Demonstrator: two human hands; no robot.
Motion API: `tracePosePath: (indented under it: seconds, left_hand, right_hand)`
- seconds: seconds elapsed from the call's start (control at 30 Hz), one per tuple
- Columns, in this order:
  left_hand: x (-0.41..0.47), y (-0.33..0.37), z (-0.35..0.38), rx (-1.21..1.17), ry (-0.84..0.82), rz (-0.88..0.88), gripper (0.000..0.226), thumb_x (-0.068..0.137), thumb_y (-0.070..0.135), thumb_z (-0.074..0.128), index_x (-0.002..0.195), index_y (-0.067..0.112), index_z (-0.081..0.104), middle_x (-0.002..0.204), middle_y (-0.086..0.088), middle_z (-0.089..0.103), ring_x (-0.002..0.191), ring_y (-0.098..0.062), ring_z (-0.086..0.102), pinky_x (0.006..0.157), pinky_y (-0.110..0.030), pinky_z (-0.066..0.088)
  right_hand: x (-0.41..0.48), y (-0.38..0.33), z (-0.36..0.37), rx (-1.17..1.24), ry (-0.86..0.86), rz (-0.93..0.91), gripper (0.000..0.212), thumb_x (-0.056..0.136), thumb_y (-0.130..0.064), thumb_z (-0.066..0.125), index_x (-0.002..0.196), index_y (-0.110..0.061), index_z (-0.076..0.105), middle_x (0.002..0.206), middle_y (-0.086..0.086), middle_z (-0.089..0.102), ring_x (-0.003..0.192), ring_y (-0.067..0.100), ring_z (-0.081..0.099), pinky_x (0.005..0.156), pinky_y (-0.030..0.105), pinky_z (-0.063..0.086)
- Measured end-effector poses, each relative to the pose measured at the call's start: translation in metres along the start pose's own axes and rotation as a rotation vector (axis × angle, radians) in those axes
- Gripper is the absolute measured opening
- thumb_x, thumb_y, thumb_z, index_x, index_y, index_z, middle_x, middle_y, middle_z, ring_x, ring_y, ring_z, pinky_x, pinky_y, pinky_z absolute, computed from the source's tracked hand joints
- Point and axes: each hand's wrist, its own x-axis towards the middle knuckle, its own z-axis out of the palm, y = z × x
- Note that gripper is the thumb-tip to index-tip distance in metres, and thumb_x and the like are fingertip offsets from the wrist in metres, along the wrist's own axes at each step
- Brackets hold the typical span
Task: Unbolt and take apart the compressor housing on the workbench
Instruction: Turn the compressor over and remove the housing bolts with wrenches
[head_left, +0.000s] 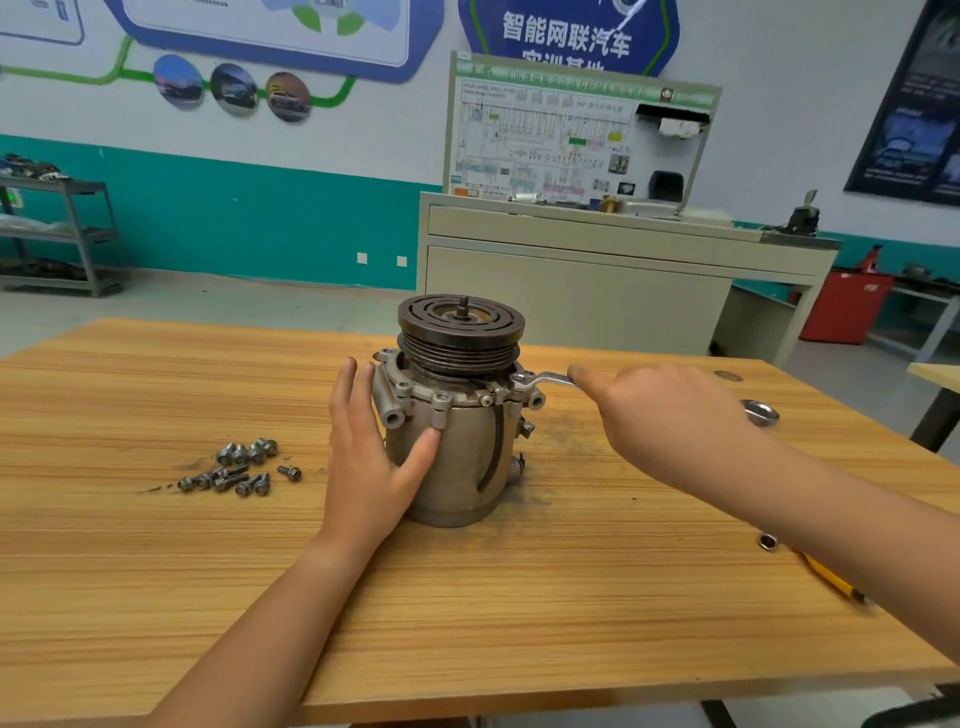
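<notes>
Entry: one grey cast-metal cylindrical compressor housing (457, 457), standing upright on the wood-grain desk (156, 597) between the two hands, with one dark grooved pulley (460, 332) on top.

Left hand (374, 447): flat and released, fingers straight. It is pressing the housing's near-left wall and steadying it.

Right hand (670, 421): it is grasping the handle of one silver steel ring spanner (545, 379). The ring is sitting over a flange bolt just beyond the fingertips.

Hazards, as judged:
- The spanner ring is looking only shallowly seated. A hard pull could slip it off and round the bolt head.
- Only an open palm is bracing the housing, so torque could spin or tip it.
- The loose fasteners could roll if the desk is jolted.

Count:
- Small flanged steel loose bolts (244, 467), piled well outside the left hand: roughly eleven, with overlap preventing an exact count.
- Small steel socket (768, 541), beside the right forearm: one.
- Yellow-handled tool (831, 577), partly hidden under that forearm: one.
- Round metal dish (760, 413), just beyond the right hand: one.
</notes>
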Motion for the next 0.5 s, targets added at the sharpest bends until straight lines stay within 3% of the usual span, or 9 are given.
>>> tracePosePath:
  seconds: [0.13, 0.23, 0.33, 0.5]
  left_hand:
    - [-0.001, 0.003, 0.002, 0.008, 0.028, 0.063, 0.073, 0.079, 0.054, 0.045, 0.140, 0.032, 0.010, 0.151, 0.008, 0.004, 0.140, -0.004, 0.005, 0.113, -0.033, 0.015]
    - [-0.001, 0.004, 0.002, -0.008, 0.022, 0.063, 0.075, 0.078, 0.054, 0.047, 0.140, 0.033, 0.011, 0.151, 0.010, 0.004, 0.140, -0.002, 0.005, 0.114, -0.039, 0.015]
    - [-0.001, 0.005, 0.002, -0.060, -0.004, 0.041, 0.076, 0.074, 0.057, 0.050, 0.138, 0.044, 0.010, 0.150, 0.017, 0.006, 0.139, 0.004, 0.006, 0.115, -0.038, 0.015]
    - [0.002, 0.003, 0.003, -0.082, -0.014, -0.013, 0.071, 0.074, 0.059, 0.045, 0.133, 0.052, 0.006, 0.149, 0.017, 0.009, 0.136, 0.011, 0.006, 0.112, -0.024, 0.012]
  right_hand:
    - [-0.002, -0.025, -0.012, -0.083, -0.074, -0.014, 0.061, 0.089, 0.002, 0.040, 0.143, -0.002, 0.014, 0.057, 0.002, 0.029, 0.044, 0.016, 0.028, 0.036, 0.027, 0.020]
    - [-0.004, -0.024, -0.007, -0.068, -0.037, -0.027, 0.051, 0.095, -0.014, 0.035, 0.142, -0.003, 0.018, 0.056, 0.000, 0.030, 0.043, 0.015, 0.028, 0.037, 0.026, 0.019]
    - [-0.001, -0.005, -0.001, -0.018, -0.031, -0.078, 0.040, 0.096, -0.027, 0.028, 0.134, -0.013, 0.027, 0.058, -0.005, 0.035, 0.046, 0.012, 0.030, 0.040, 0.025, 0.021]
    - [0.033, 0.022, 0.013, -0.130, -0.023, -0.150, 0.030, 0.093, -0.008, 0.036, 0.121, -0.018, 0.040, 0.061, -0.006, 0.030, 0.047, 0.012, 0.029, 0.042, 0.025, 0.019]
